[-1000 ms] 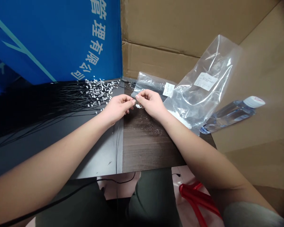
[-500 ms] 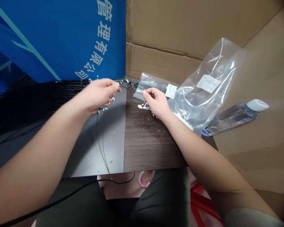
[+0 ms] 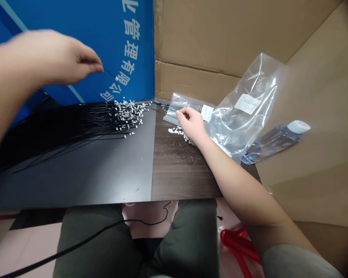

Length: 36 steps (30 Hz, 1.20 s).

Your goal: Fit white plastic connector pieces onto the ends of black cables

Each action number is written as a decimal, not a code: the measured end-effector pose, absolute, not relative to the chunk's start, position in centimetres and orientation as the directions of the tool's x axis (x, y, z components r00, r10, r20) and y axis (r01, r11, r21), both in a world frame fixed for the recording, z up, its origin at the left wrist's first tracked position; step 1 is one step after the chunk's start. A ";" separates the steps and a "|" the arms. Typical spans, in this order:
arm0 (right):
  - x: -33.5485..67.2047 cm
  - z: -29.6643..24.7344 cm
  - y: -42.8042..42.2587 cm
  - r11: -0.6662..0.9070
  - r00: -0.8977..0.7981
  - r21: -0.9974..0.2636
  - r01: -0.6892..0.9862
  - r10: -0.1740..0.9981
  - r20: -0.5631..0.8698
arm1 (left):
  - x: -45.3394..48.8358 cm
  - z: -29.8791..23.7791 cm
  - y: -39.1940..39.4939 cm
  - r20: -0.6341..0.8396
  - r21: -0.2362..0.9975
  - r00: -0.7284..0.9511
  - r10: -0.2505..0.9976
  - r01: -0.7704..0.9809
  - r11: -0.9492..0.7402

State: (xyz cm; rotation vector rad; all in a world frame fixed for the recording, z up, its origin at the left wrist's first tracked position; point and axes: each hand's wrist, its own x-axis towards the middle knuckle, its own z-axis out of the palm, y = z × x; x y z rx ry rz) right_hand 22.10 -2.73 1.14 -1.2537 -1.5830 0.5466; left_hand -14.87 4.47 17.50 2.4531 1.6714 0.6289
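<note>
Rising high above the pile of black wires (image 3: 84, 119), your left hand (image 3: 50, 58) is pinching a thin wire (image 3: 108, 73) between its fingers. Your right hand (image 3: 192, 124) is resting right of the pile, beside small white bits (image 3: 177, 131), its grip unclear. Many wires are still lying there.

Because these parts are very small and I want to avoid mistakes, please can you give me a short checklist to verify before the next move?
1. Left hand grips a thin black cable: cannot tell, blurred.
2. Right hand holds a piece: cannot tell, fingers hide it.
3. Loose white pieces within the right hand's reach: ok, just beside it.
4. Black cable bundle lying together on the tabletop: ok.
5. Small clear plastic bag away from the right hand: not ok, directly behind its fingers.
6. Water bottle away from the loose white pieces: ok, well to their right.
</note>
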 end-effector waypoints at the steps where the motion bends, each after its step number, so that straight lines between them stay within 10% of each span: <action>1: 22.3 1.2 -2.6 0.356 0.060 -0.815 0.457 0.902 0.427 | -14.8 16.4 4.8 0.229 0.079 0.260 0.938 0.955 -0.284; 5: 23.4 1.2 -1.9 0.324 0.133 -0.822 0.469 0.894 0.428 | -13.3 10.4 3.5 0.266 -0.056 0.285 0.921 0.958 -0.281; 13: 22.5 0.3 -1.2 0.327 0.083 -0.747 0.580 0.888 0.453 | 0.1 2.4 -3.8 0.348 0.265 0.573 0.741 0.699 -0.665; 24: 16.8 2.8 4.7 0.334 -0.310 -0.080 0.939 0.925 0.218 | 2.3 -0.2 -5.3 0.372 0.439 0.713 0.595 0.430 -0.789; 36: 14.8 1.5 8.1 0.096 -0.098 -0.239 0.966 0.995 0.007 | 2.7 -0.6 -4.9 0.362 0.577 0.681 0.636 0.372 -0.727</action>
